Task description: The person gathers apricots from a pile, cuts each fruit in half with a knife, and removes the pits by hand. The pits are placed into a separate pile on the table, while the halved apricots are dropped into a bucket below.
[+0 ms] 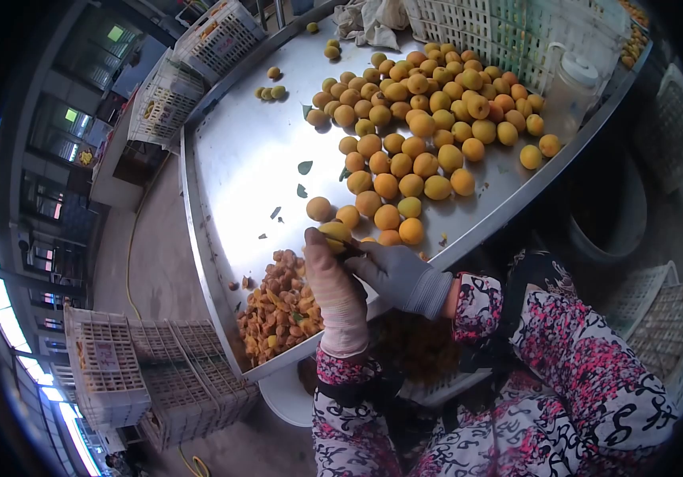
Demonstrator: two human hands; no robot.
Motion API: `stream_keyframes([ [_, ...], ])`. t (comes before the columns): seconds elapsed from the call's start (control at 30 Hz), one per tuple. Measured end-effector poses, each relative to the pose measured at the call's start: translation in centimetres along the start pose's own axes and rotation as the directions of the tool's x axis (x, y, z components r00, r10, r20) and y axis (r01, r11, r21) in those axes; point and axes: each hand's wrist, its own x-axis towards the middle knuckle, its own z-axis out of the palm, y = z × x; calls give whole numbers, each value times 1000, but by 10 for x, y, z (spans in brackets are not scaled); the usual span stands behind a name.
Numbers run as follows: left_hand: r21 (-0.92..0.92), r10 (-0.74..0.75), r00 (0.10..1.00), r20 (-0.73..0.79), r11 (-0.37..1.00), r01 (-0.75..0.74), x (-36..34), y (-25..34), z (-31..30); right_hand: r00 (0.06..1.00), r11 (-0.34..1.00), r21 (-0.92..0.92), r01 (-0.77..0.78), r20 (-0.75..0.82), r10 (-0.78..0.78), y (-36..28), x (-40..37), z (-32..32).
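Holding one apricot (333, 233) up at its fingertips, the left hand (333, 286), in a pale glove, is closed around the fruit from below. The apricot is just above the near edge of the tabletop (238, 159), touching the nearest fruits of the big heap. The right hand (399, 274), in a grey glove, is curled narrow and pressed against the same fruit from the other side. A thin dark thing shows between the two hands; it may be a small blade, but I cannot tell for sure what this hand holds. It seems the fruit is kept between both hands so that it does not roll and can be worked close to the body.

The heap of apricots (429, 119) lies spread on the far and middle part of the metal tabletop, near enough to reach with one arm. A pile of brownish pieces (278, 306) lies at the near corner, just beside the left hand. Whether these are stones or cut fruit I cannot tell. It looks like they are kept apart from the whole fruit on purpose. Some loose leaves (304, 167) lie on the bare metal between the two. A few greenish fruits (270, 92) sit alone, well apart from the heap.

White plastic crates (107, 366) stand stacked on the floor beside the tabletop. Another crate (508, 32) stands on its far end, near a crumpled cloth (369, 20).
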Motion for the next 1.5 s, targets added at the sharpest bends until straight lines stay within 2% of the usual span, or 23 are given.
stream_keyframes([
  [0.03, 4, -13, 999, -52, 1000, 13, 1, -4, -4, 999, 991, -134, -21, 39, 27, -2, -1, -2],
  [0.17, 196, 4, 998, -55, 981, 7, -2, 10, 2, 1000, 998, -61, -18, 12, 19, 10, 0, 4],
  [0.23, 189, -1, 997, -78, 982, 16, -3, 4, -1, 999, 978, 206, -38, 40, 30, 11, -1, 8],
  [0.37, 290, 25, 994, -108, 957, 7, -4, 1, 1, 998, 923, 381, -53, -3, 59, 19, -1, 21],
  [0.4, 290, 20, 994, -109, 957, 13, -6, 4, 3, 999, 948, 317, 1, -45, 14, 20, -1, 22],
  [0.47, 32, -105, 988, -112, 993, 110, -9, 9, 9, 996, 969, 241, 56, -83, -37, 21, -3, 19],
  [0.53, 12, -81, 989, -125, 996, 83, -7, 7, 3, 998, 999, 28, 43, -38, -42, 9, -5, 11],
  [0.57, -10, -61, 989, -137, 998, 60, -4, 5, -1, 998, 998, 28, 52, -37, -51, 4, -5, 7],
  [0.63, 266, 133, 983, -123, 959, -96, 8, 0, -19, 1000, 995, -96, -15, 18, 17, -2, -6, -1],
  [0.67, 197, 235, 970, -67, 956, -218, 13, 2, -28, 997, 998, -21, 57, -54, -58, 6, -5, 0],
  [0.7, 311, 268, 961, -70, 921, -235, 5, 17, -17, 988, 996, 29, 86, -131, -82, 8, -3, -4],
  [0.77, 556, 362, 916, 173, 732, -394, -3, 19, -17, 973, 940, 279, -199, -55, 222, -11, 7, -25],
  [0.83, 705, 463, 720, 517, 246, -665, -11, 16, -13, 963, 887, 395, -240, -16, 267, -24, 13, -37],
  [0.87, 675, 428, 654, 624, 127, -727, -13, 17, -10, 962, 894, 367, -257, 11, 273, -17, 18, -37],
  [0.9, 671, 425, 655, 625, 137, -729, -14, 13, -7, 970, 955, 187, -229, -45, 241, -16, 19, -34],
  [0.97, 644, 481, 586, 652, 57, -763, -15, 11, -6, 992, 981, 151, -125, -13, 129, -16, 13, -26],
  [1.13, 666, 435, 683, 587, 221, -713, -15, 4, -2, 980, 943, 286, -173, -41, 192, -19, 13, -26],
  [1.2, 623, 353, 844, 403, 571, -536, -16, -2, 0, 975, 915, 359, -182, -56, 215, -20, 15, -28],
  [1.23, 623, 353, 844, 404, 570, -536, -15, 0, 0, 962, 895, 367, -253, -1, 272, -19, 17, -31],
  [1.3, 661, 470, 657, 590, 185, -727, -10, 6, -3, 944, 871, 371, -321, 53, 326, -19, 18, -32],
  [1.4, 653, 458, 661, 595, 203, -729, -9, 2, -7, 954, 866, 408, -289, 43, 298, -17, 15, -25],
  [1.47, 683, 463, 696, 549, 232, -692, -12, -1, 0, 955, 839, 523, -153, -140, 262, -5, 17, -11],
  [1.5, 708, 471, 726, 501, 259, -657, -12, -3, 4, 955, 837, 525, -156, -137, 264, -3, 20, -8],
])
